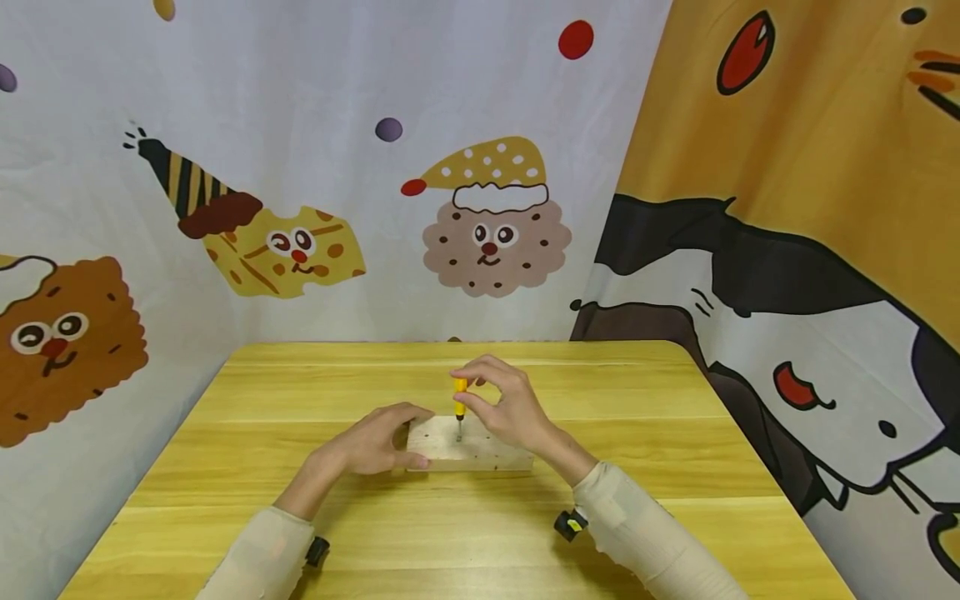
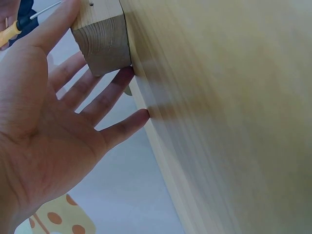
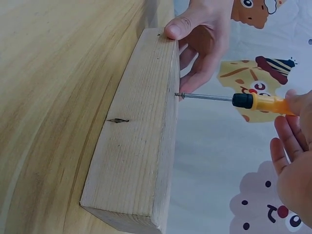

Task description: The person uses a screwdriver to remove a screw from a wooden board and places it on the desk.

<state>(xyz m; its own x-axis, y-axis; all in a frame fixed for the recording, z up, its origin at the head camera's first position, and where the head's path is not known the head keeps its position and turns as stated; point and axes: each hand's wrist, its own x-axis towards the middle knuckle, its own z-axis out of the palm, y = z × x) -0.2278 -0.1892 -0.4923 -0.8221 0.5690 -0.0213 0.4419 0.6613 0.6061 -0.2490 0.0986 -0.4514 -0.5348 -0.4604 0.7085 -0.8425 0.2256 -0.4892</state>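
A pale wooden block (image 1: 483, 450) lies on the table in the head view. My left hand (image 1: 375, 440) holds its left end, thumb on the near side and fingers around the far side. My right hand (image 1: 513, 408) pinches the yellow handle of a screwdriver (image 1: 460, 400), which stands upright over the block's top face. In the right wrist view, the shaft of the screwdriver (image 3: 263, 103) meets a small screw (image 3: 179, 94) that sticks out of the wood. The left wrist view shows the block's end grain (image 2: 105, 46) between thumb and fingers.
The wood-grain table (image 1: 622, 433) extends around the block on all sides. Behind it hangs a white curtain (image 1: 390, 67) with cartoon prints, and a yellow printed one (image 1: 675, 125) on the right. A small dark camera (image 1: 572, 525) sits at the right wrist.
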